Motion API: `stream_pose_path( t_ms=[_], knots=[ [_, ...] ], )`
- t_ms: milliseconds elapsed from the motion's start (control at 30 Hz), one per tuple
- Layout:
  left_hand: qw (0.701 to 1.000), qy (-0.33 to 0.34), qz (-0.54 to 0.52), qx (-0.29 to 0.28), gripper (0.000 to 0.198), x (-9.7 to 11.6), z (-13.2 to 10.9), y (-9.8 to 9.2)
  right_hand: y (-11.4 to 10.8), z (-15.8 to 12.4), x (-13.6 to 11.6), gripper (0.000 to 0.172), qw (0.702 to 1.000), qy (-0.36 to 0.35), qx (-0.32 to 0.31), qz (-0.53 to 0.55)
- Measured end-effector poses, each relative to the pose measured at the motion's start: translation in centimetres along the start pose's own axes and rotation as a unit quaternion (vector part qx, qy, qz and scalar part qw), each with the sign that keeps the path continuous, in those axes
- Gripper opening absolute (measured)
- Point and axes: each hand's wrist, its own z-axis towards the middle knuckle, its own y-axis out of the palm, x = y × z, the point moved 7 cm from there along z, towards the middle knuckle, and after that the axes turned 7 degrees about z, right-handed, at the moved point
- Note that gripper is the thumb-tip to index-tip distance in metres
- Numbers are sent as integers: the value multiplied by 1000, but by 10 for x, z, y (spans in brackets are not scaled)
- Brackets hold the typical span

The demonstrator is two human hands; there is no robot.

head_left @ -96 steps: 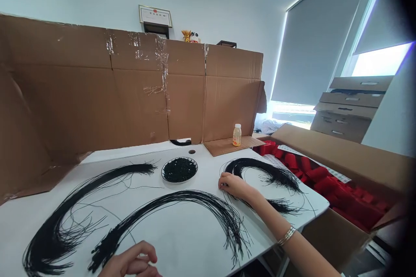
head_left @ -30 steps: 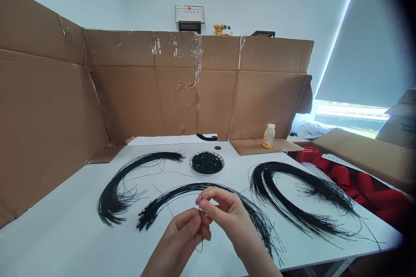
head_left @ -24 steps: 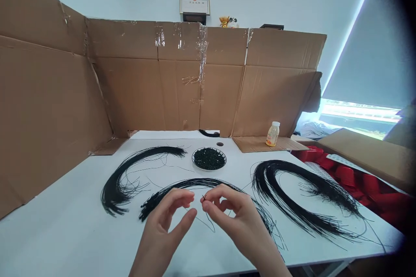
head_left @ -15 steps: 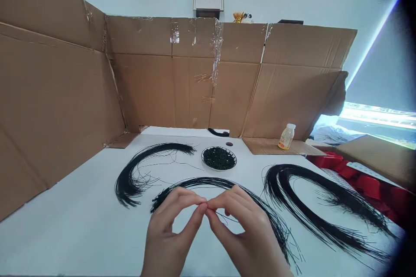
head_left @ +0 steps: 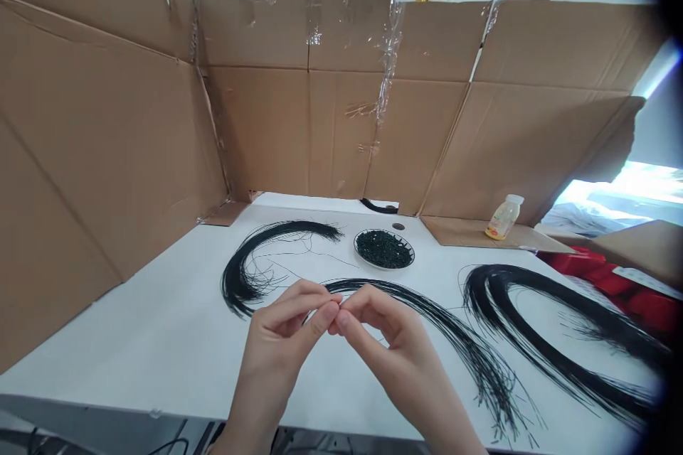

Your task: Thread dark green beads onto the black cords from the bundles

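My left hand (head_left: 285, 338) and my right hand (head_left: 381, 334) meet fingertip to fingertip above the white table (head_left: 160, 327), both pinched on a thin black string that barely shows between them. Just behind my hands lies the middle bundle of black strings (head_left: 453, 334), curving to the right. A left bundle of strings (head_left: 256, 252) and a right bundle of strings (head_left: 538, 327) lie on either side. A small plate of black beads (head_left: 384, 249) sits beyond my hands.
Taped cardboard walls (head_left: 341, 106) enclose the table at the back and left. A small bottle (head_left: 504, 217) stands on a cardboard flap at the back right. A box with red items (head_left: 634, 291) sits off the table's right edge.
My right hand left the right bundle and came to the middle with a single string. My left hand rose to meet it; both now pinch together. The view has tilted down and left.
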Motion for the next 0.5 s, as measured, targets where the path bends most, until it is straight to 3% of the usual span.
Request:
stream_pose_path(
  t_ms=[300,500],
  knots=[
    [997,28,70,10,14,5,5,-16,8,1,-4,20,997,-6,-9,-71],
    [988,91,112,53,12,7,6,-33,10,0,4,26,998,55,-32,22]
  ],
)
